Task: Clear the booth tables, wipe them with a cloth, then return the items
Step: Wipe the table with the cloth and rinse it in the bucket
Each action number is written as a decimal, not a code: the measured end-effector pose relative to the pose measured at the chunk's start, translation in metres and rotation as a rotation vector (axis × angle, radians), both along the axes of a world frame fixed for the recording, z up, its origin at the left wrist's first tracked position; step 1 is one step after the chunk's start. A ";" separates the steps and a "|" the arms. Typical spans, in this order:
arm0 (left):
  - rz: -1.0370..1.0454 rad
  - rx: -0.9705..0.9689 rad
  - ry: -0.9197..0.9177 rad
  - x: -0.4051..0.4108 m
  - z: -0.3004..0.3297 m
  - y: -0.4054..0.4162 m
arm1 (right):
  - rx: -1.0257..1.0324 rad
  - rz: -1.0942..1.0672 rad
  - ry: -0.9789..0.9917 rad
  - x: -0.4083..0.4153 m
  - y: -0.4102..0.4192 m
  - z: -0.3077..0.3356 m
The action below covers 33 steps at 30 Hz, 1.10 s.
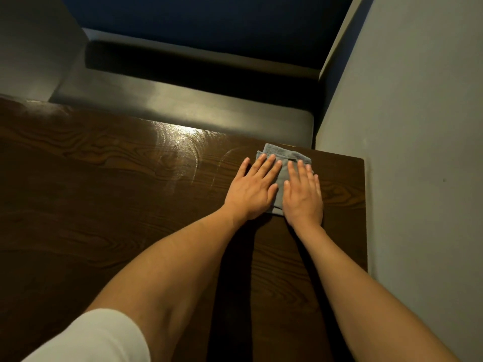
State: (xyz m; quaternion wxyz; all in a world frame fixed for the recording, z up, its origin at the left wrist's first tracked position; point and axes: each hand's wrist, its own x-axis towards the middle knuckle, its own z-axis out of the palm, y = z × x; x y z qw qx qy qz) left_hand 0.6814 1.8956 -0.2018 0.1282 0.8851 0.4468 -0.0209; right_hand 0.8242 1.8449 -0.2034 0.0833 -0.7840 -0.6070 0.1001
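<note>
While both palms press it flat, the grey cloth (283, 163) lies folded near the far right corner of the dark wood-grain worktop (104, 192). On it, the left hand (252, 188) and right hand (303, 193) rest side by side, fingers straight and holding nothing. Curved damp streaks shine on the worktop left of the cloth. Beyond the far edge runs a dark booth seat (183, 100); a grey wall (423, 126) borders the right. No containers show.
</note>
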 end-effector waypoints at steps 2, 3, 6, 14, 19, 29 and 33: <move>0.027 0.009 -0.007 -0.017 -0.002 0.005 | -0.013 0.030 -0.015 -0.015 0.010 -0.001; 0.032 0.013 -0.010 -0.022 -0.003 0.007 | -0.019 0.037 -0.027 -0.021 0.013 0.000; 0.063 0.030 -0.017 -0.050 -0.003 0.022 | -0.027 0.057 -0.043 -0.049 0.033 0.000; 0.135 0.036 -0.023 -0.143 -0.008 0.063 | -0.048 0.132 -0.089 -0.142 0.082 0.001; 0.156 0.045 -0.009 -0.223 -0.008 0.090 | -0.055 0.165 -0.101 -0.221 0.111 0.004; 0.184 0.038 0.033 -0.402 -0.004 0.136 | -0.063 0.211 -0.098 -0.401 0.163 0.004; 0.190 0.032 0.042 -0.456 -0.003 0.141 | -0.079 0.222 -0.073 -0.454 0.168 0.007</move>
